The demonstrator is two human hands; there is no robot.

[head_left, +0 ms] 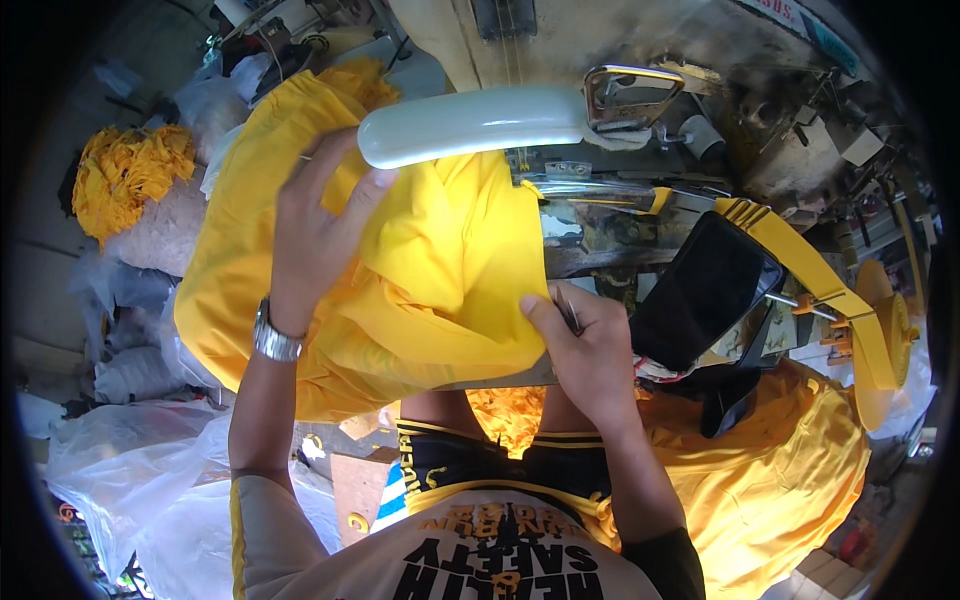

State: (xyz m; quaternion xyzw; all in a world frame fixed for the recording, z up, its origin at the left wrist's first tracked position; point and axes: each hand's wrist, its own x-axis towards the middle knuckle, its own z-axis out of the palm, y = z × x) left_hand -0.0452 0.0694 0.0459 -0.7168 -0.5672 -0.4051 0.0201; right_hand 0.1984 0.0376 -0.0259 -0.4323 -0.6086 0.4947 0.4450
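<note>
A large yellow cloth [450,235] lies bunched over the sewing machine bed in front of me. My left hand [320,220], with a metal watch on its wrist, is over the cloth's left part, thumb and fingers apart; its fingertips are close to the left end of a white tube lamp [470,125] and partly hidden. At the cloth's right edge, my right hand [592,345] is closed with its thumb on the fabric. A small dark metal tool [568,308], perhaps thread snips, shows between its fingers.
A black phone [708,290] stands right of my right hand. Beyond it, a yellow strip [800,255] runs to a yellow reel [880,345]. More orange-yellow cloth [760,480] is heaped at lower right. Clear plastic bags [150,480] and yellow scraps [125,180] lie left.
</note>
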